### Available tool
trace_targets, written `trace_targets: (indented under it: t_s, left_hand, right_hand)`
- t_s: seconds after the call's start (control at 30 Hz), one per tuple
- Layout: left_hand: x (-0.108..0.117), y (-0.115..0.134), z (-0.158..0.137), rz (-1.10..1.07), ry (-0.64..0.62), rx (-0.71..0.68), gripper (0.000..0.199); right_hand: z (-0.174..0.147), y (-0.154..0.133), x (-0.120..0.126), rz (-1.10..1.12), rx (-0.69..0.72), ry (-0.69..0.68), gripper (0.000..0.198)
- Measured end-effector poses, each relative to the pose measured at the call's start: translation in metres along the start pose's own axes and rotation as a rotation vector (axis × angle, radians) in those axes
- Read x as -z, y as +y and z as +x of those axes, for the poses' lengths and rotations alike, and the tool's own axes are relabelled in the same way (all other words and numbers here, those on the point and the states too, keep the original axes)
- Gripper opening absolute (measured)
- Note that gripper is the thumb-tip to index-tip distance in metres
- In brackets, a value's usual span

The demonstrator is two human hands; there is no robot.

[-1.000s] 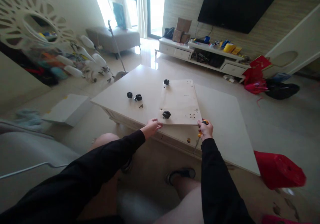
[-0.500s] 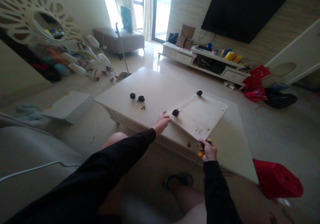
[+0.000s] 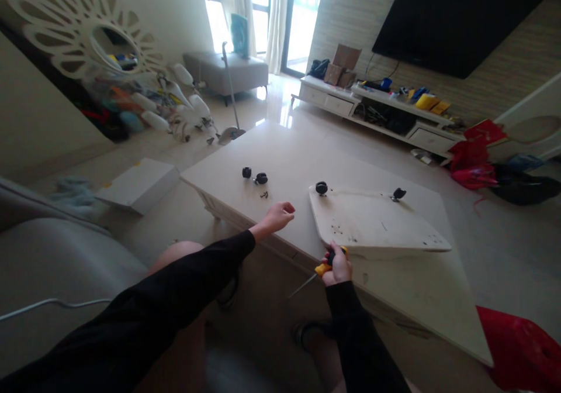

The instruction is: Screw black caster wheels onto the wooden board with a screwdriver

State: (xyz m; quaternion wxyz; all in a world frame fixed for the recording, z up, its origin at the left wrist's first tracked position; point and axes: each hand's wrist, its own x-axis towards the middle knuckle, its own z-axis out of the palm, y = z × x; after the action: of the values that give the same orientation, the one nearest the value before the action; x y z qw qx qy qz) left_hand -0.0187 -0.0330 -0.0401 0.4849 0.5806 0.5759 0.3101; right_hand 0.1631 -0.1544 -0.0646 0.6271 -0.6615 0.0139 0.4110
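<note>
A white board [image 3: 372,220] lies on the white table [image 3: 293,153], with one black caster [image 3: 321,188] at its left far corner and another caster [image 3: 398,194] along the far edge. Groups of small holes show near its other corners. My right hand [image 3: 338,267] grips a screwdriver [image 3: 323,269] with a yellow-and-black handle, its shaft slanting down to the left, while the fingertips meet the board's near corner. Left of the board, my left hand [image 3: 278,217] hovers at the table edge, fingers loosely bent and holding nothing. Two loose casters [image 3: 262,178] and some small screws [image 3: 264,195] rest beyond it.
A white box [image 3: 140,185] sits on the floor at left, near a grey sofa [image 3: 48,258]. A low TV cabinet [image 3: 322,97] with clutter stands along the far wall. Red bags [image 3: 521,346] are by the table's right end.
The board has turned on the table, so its casters now lie along the far side. My left hand has come off the board and moved left; my right hand shifted left with the screwdriver.
</note>
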Motion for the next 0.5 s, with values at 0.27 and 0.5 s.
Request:
trace_targets:
  t_s: [0.27, 0.5]
  left_hand:
    - [0.078, -0.034, 0.058, 0.203, 0.215, 0.069, 0.011]
    - [0.093, -0.063, 0.079, 0.113, 0.417, 0.178, 0.032]
  right_hand:
    - [-0.024, 0.024, -0.025, 0.047, -0.062, -0.050, 0.050]
    - [-0.040, 0.027, -0.022, 0.025, -0.131, -0.141, 0.059]
